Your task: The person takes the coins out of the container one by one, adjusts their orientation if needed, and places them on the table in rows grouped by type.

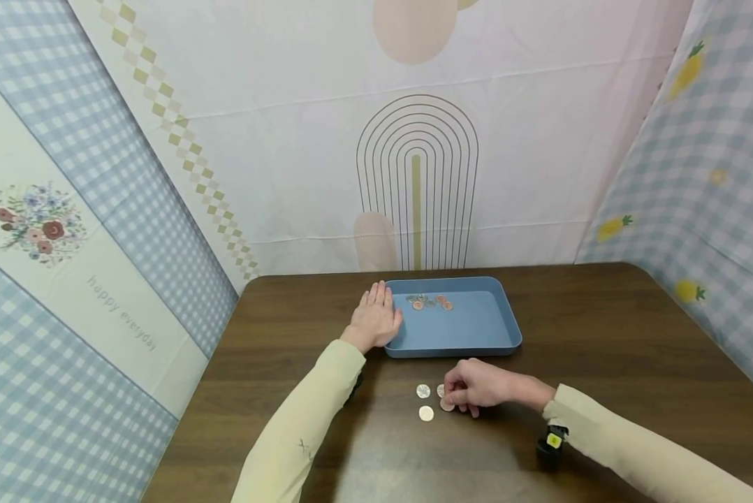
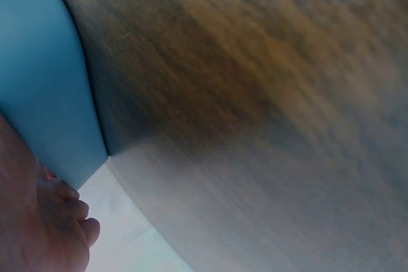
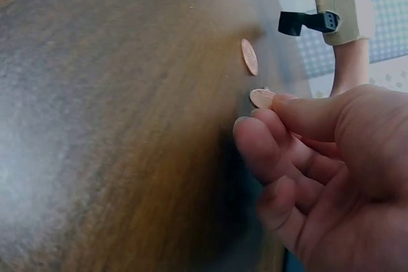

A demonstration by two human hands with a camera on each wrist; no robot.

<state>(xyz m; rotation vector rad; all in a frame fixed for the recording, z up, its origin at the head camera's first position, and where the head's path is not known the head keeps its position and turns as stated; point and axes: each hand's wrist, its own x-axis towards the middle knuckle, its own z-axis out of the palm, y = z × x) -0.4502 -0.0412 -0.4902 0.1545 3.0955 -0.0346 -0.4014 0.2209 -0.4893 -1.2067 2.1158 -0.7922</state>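
My left hand (image 1: 376, 320) lies along the left rim of a blue tray (image 1: 458, 330), fingers straight and touching it. The left wrist view shows part of that hand (image 2: 38, 221) against the tray's outer wall (image 2: 51, 87). In front of the tray, my right hand (image 1: 482, 384) pinches a coin (image 3: 261, 98) between thumb and forefinger, low over the table. Beside it on the wood lie a silvery coin (image 1: 423, 391), a pale coin (image 1: 426, 413) and another coin (image 1: 441, 391) partly hidden by the fingers.
Several copper and dull grey coins (image 1: 418, 305) are grouped toward the back left inside the tray. The dark wooden table (image 1: 288, 349) meets a patterned cloth (image 1: 301, 175) behind, with checked cloths at both sides.
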